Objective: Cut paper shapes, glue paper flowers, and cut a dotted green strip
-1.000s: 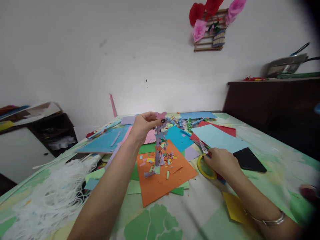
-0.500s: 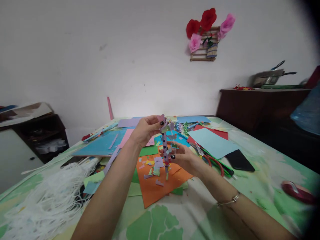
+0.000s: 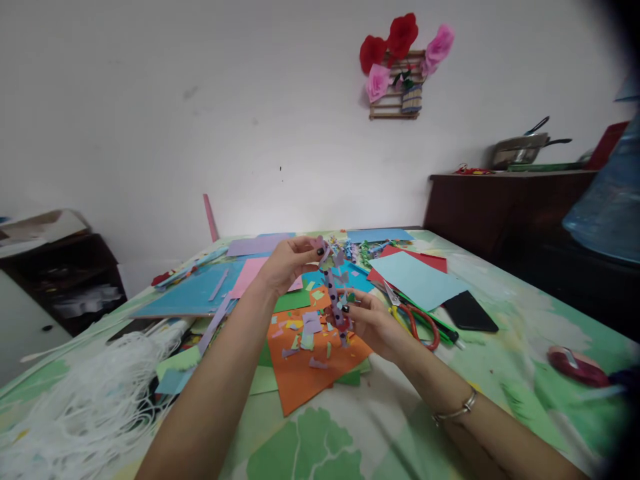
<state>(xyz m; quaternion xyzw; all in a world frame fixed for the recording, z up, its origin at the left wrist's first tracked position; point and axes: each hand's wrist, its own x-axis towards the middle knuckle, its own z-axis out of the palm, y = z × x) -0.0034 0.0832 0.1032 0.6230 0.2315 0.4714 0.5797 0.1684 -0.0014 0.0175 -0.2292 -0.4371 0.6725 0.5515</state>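
A thin lilac paper stick (image 3: 334, 295) with dark dots stands nearly upright between my hands, its lower end leaning right. Small paper cutouts, some shaped like butterflies, are attached along it. My left hand (image 3: 287, 265) pinches its top end between thumb and fingers. Lower down, my right hand (image 3: 369, 316) closes around the stick with thumb and fingers. Beneath them lies an orange paper sheet (image 3: 299, 388), strewn with small paper scraps (image 3: 311, 324). Red-handled scissors (image 3: 419, 327) lie just right of my right hand.
Left of my arm is a tangle of white cord (image 3: 100, 400). A light blue sheet (image 3: 417, 277), a black phone-like slab (image 3: 470, 311) and a dark red object (image 3: 577, 365) lie to the right. Blue board (image 3: 180, 290) and pink paper (image 3: 245, 277) lie farther back.
The view has swung slightly right. The stick has tilted, its lower end shifting right. Both hands keep hold of it, and more of the scissors shows.
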